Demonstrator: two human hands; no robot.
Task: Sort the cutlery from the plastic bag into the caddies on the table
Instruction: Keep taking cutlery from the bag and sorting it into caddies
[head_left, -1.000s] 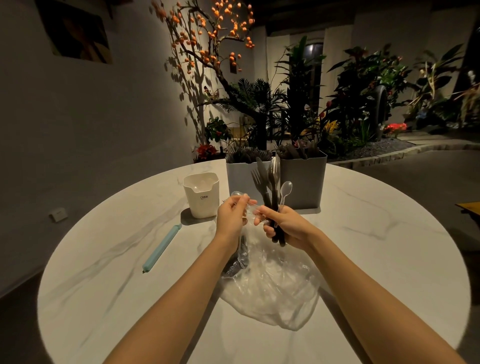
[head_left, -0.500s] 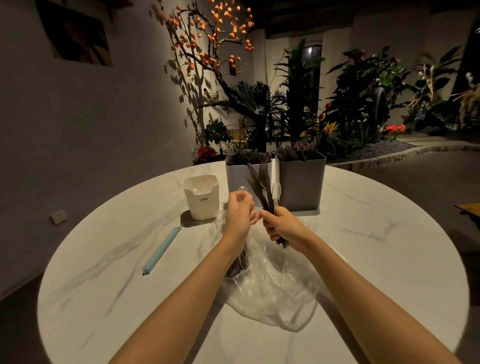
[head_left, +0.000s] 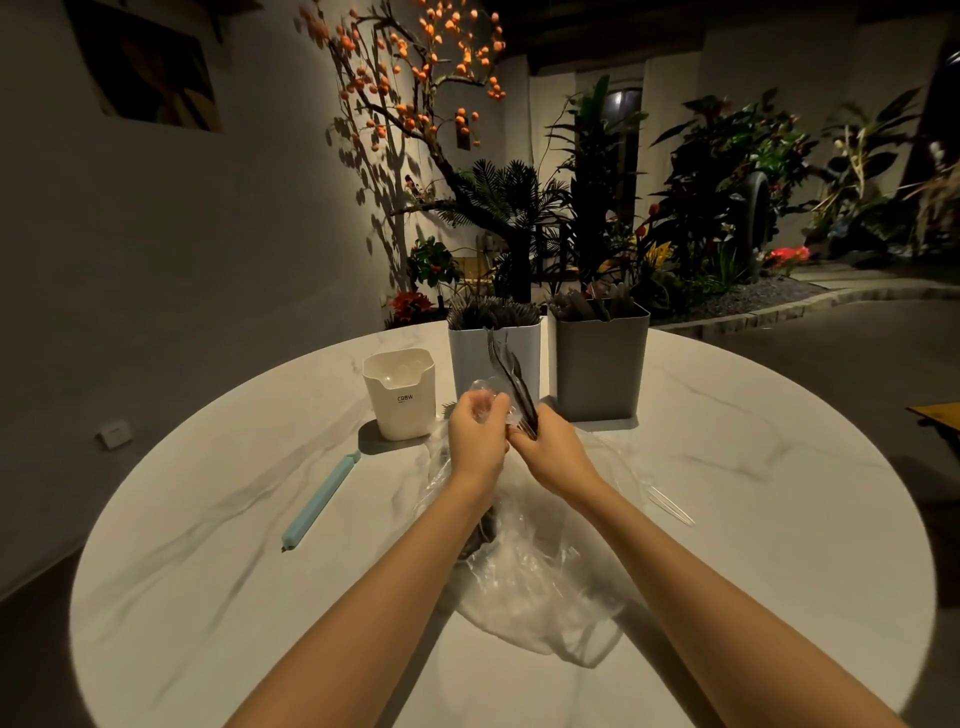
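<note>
A round, marble-patterned desk (head_left: 727, 467) holds a crumpled clear plastic bag (head_left: 535, 582) near the person, dark cutlery inside. At the far side stand two tall, boxy caddies (head_left: 597, 369), already bristling with dark cutlery, and a small cream caddy (head_left: 400, 395). Sorting looks partly done. The right hand (head_left: 550, 447) grips dark forks (head_left: 511, 376); the left hand (head_left: 475, 436) pinches clear spoons (head_left: 485, 387).
</note>
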